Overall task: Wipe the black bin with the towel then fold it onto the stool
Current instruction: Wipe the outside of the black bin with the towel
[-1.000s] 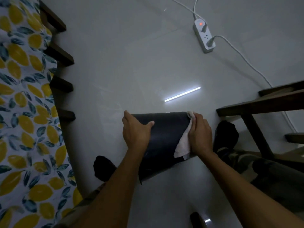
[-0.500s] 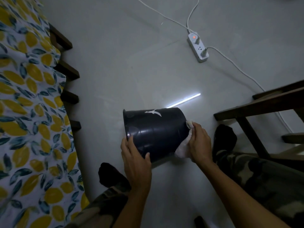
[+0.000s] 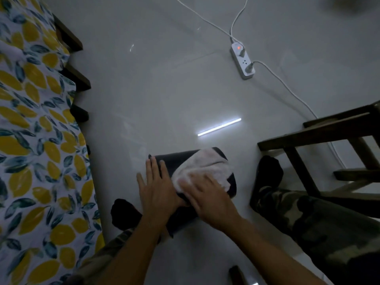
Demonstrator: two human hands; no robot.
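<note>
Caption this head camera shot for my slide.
Right hand wipes the black bin with a white towel; left hand steadies it.

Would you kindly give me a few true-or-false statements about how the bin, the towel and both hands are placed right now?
1. The black bin lies on its side on the floor. True.
2. The towel is folded on the stool. False: it is spread over the bin, under the right hand.
3. The left hand rests flat on the bin. True.
4. The power strip has nothing plugged in. False: two plugs sit in it.
</note>
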